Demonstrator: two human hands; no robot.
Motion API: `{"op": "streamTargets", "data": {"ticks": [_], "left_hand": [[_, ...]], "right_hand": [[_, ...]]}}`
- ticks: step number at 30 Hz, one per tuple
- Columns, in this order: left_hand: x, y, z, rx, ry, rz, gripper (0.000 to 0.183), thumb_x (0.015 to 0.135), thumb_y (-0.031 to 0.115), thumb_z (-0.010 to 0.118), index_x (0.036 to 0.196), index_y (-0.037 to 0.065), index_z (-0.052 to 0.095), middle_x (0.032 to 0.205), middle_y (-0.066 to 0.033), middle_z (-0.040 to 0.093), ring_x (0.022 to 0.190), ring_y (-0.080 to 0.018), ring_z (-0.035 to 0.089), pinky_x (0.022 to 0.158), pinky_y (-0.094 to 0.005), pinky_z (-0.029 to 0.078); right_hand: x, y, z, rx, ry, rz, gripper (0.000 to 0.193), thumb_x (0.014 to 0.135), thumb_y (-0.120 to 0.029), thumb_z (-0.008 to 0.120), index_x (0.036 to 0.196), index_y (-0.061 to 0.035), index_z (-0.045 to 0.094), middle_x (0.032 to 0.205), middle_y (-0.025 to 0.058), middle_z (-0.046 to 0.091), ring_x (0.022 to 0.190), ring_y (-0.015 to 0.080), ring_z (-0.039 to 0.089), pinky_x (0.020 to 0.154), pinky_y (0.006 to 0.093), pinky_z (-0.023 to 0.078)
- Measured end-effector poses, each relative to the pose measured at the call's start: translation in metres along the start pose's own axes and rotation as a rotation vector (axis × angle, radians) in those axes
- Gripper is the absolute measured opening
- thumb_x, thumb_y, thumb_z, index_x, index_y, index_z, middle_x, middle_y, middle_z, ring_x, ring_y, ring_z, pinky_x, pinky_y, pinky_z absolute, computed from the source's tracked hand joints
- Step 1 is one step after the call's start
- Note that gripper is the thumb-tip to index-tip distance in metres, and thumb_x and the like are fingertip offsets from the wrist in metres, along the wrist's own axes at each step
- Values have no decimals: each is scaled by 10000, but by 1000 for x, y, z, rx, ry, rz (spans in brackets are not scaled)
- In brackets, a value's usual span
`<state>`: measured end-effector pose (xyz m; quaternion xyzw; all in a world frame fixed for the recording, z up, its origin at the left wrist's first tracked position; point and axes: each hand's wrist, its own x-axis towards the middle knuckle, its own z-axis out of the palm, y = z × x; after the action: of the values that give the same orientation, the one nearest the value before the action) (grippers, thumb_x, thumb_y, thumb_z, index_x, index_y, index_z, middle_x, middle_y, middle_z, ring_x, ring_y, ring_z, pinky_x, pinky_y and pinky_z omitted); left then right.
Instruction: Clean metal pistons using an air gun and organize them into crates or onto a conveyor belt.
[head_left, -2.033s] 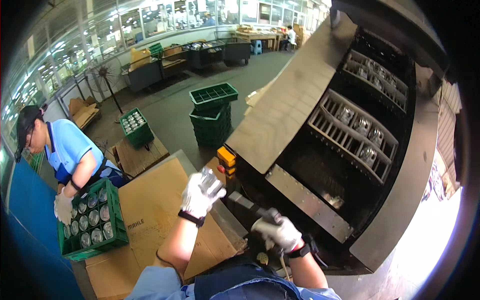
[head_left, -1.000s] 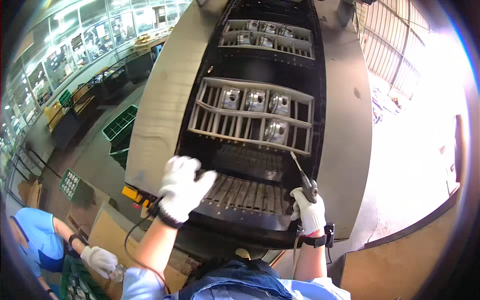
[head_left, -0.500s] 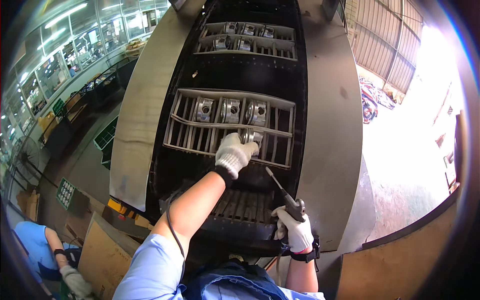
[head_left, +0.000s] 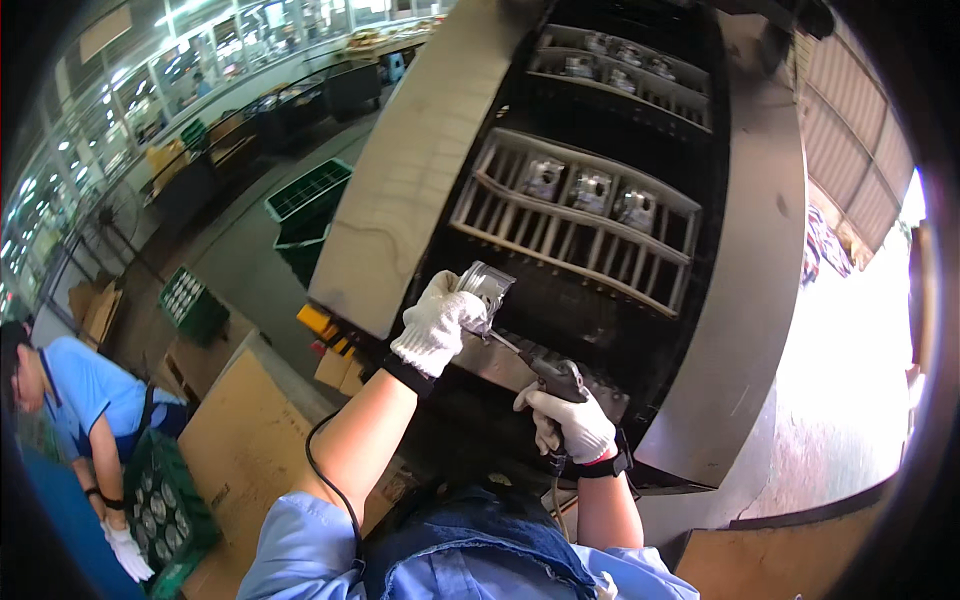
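Note:
My left hand [head_left: 435, 325], in a white knit glove, is closed around a shiny metal piston [head_left: 488, 285], held up off the rack. In my gloved right hand [head_left: 582, 428] is a dark air blow gun [head_left: 562, 380]. Its thin nozzle points up and left and ends close to the piston's lower edge; whether they touch I cannot tell. Beyond them a slatted metal rack [head_left: 560, 238] lies on a black conveyor [head_left: 575, 315], with three pistons in its far row, the leftmost piston [head_left: 542, 177] among them. The near row holds no piston.
Farther up the conveyor, another rack [head_left: 655, 92] carries several pistons. Broad metal side panels [head_left: 415, 165] flank the belt. At lower left, a person in blue [head_left: 105, 390] bends by a green crate [head_left: 170, 510] of round metal parts. A cardboard sheet [head_left: 270, 450] stands between us.
My left hand has lifted the piston out of the rack's near row and brought it nearer to me, by the blow gun's nozzle. The view has turned left, showing more of the other person.

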<state>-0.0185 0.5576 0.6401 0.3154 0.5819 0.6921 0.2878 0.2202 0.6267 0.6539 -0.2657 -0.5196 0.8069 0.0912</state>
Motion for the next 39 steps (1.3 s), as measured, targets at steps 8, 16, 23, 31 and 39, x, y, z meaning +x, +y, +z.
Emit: {"op": "streamTargets", "data": {"ticks": [8, 16, 23, 31, 39], "left_hand": [[-85, -23, -96, -153, 194, -57, 245, 919, 261, 574, 1071, 70, 595, 854, -46, 657, 746, -120, 620, 678, -255, 504], [-169, 7, -161, -527, 462, -52, 186, 890, 63, 634, 1054, 59, 545, 877, -66, 671, 707, -159, 658, 639, -273, 548], [-225, 5, -207, -375, 664, -141, 232, 830, 17, 645, 1047, 46, 572, 972, -84, 683, 865, -198, 690, 700, -294, 558], [-266, -11, -238, -823, 855, -6, 193, 914, 185, 562, 1046, 53, 609, 982, -100, 672, 876, -231, 671, 731, -437, 565], [-324, 10, -246, -817, 1084, -89, 196, 939, 203, 588, 1125, 189, 648, 1019, -25, 672, 809, -231, 644, 812, -527, 555]], "right_hand": [[19, 33, 74, -153, -135, 75, 164, 894, -174, 682, 882, -11, 674, 553, 8, 528, 393, 103, 487, 409, 262, 432], [19, 55, 146, -317, -294, 206, 142, 856, -162, 740, 859, -29, 693, 568, 17, 546, 387, 109, 486, 395, 264, 424], [30, 83, 185, -330, -516, 224, 182, 883, -150, 741, 995, -20, 682, 629, 20, 581, 450, 101, 509, 442, 260, 420], [42, 97, 206, -372, -558, 283, 154, 885, -132, 710, 978, -10, 693, 618, 1, 565, 475, 95, 509, 450, 239, 376], [30, 111, 215, -440, -706, 368, 150, 886, -136, 705, 952, -3, 690, 569, 18, 548, 447, 120, 525, 436, 256, 412]]}}
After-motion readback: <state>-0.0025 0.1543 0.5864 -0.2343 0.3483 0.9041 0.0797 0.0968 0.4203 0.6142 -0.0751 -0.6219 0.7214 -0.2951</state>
